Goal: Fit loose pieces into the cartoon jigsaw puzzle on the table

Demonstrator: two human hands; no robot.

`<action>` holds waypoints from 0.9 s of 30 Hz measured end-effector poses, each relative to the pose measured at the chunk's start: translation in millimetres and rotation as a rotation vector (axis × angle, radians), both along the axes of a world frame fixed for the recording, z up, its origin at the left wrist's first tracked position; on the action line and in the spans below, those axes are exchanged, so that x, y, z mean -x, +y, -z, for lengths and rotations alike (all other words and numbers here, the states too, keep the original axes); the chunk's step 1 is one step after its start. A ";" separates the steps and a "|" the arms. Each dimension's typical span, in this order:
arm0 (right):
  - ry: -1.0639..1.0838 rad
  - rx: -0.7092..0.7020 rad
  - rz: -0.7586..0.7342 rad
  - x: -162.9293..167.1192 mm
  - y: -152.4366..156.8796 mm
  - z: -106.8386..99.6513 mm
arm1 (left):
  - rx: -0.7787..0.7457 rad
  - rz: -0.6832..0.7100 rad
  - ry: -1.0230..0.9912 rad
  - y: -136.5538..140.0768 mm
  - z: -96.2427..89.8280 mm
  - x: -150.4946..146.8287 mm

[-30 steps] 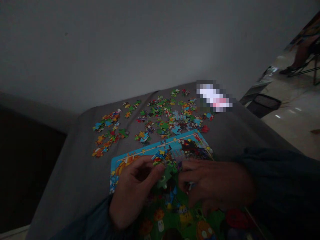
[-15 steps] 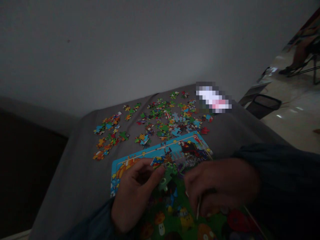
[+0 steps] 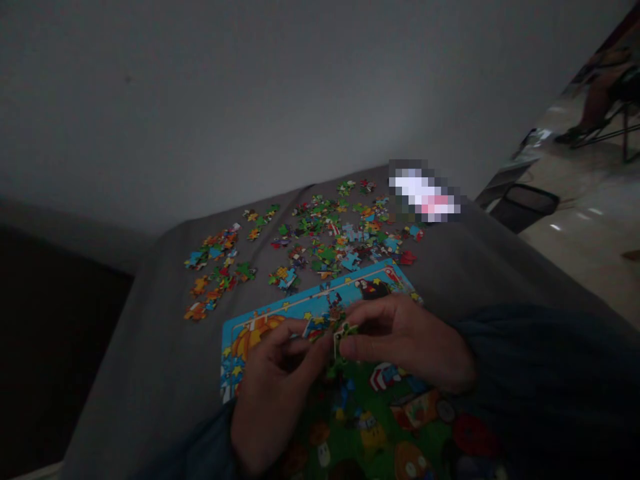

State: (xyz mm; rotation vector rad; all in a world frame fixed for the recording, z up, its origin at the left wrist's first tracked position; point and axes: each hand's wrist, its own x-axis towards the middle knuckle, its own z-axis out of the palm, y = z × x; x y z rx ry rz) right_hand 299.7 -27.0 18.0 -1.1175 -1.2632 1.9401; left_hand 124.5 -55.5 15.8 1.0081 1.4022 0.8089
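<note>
My left hand is closed, thumb against fingers, around puzzle pieces; a blue-and-yellow puzzle piece sticks out above its fingertips. Meeting it from the right, my right hand pinches a small green puzzle piece between thumb and fingers. The fingertips of both hands come together here, so the pieces are partly hidden. Beneath them lies a colourful cartoon puzzle board with a light blue border and a green lower part. The hands and the dim light cover some of its picture.
Loose puzzle pieces are spread over the grey tablecloth beyond the board, with another group at the left. A pixelated bright object lies at the back right. A wall stands behind; a person's leg shows far right.
My right hand has moved up and left from over the board's right side to my left hand. The green piece once at my left thumb now sits between both hands' fingertips.
</note>
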 end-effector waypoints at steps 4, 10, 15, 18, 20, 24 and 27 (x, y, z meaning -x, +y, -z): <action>-0.075 0.001 0.084 0.9 1.5 4.0 | 0.032 -0.011 -0.051 -1.8 -1.2 -0.5; -0.117 -0.107 0.086 -0.3 -0.3 9.3 | -0.033 0.073 0.008 -5.3 -2.0 2.0; -0.144 -0.312 0.082 -2.1 -3.0 6.5 | -0.174 0.080 0.110 -4.0 -5.6 5.2; -0.121 -0.323 0.050 -3.8 -0.8 2.3 | -0.146 0.057 0.097 0.8 -9.2 10.2; -0.089 -0.294 0.037 -5.0 2.3 0.3 | -0.143 0.042 0.096 4.8 -10.8 14.8; -0.073 -0.253 0.026 -6.6 6.9 0.4 | -0.122 0.063 0.094 7.8 -9.4 19.5; -0.085 -0.250 0.045 -6.6 5.8 4.2 | -0.147 0.105 0.087 3.3 -6.1 14.5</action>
